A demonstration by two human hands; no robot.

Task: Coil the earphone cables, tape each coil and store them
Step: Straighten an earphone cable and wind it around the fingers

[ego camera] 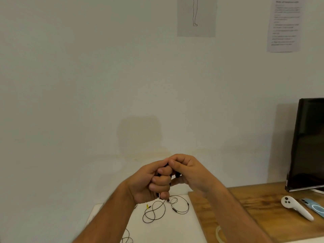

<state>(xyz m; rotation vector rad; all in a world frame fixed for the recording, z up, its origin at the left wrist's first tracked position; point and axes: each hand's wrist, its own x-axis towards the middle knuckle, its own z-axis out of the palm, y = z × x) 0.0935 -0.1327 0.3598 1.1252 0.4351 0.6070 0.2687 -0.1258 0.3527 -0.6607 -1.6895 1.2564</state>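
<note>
My left hand (pixel 154 183) is curled into a fist around a black earphone cable, whose metal plug (pixel 159 196) pokes out below the fist. My right hand (pixel 185 171) meets it at the top, its fingers pinching the same cable, with a black earbud (pixel 177 175) showing under them. Both hands are raised above the white table (pixel 175 230). A loose black earphone cable (pixel 164 209) lies in loops on that table beneath them, with a small yellow piece (pixel 147 206) beside it. Another cable (pixel 127 237) shows at the bottom edge. A clear tape roll (pixel 220 234) lies on the wooden desk.
A wooden desk (pixel 259 207) adjoins the white table on the right. On it stand a dark monitor (pixel 308 142), a white handheld controller (pixel 296 207) and a blue phone (pixel 313 206). The wall behind carries two paper sheets (pixel 196 16).
</note>
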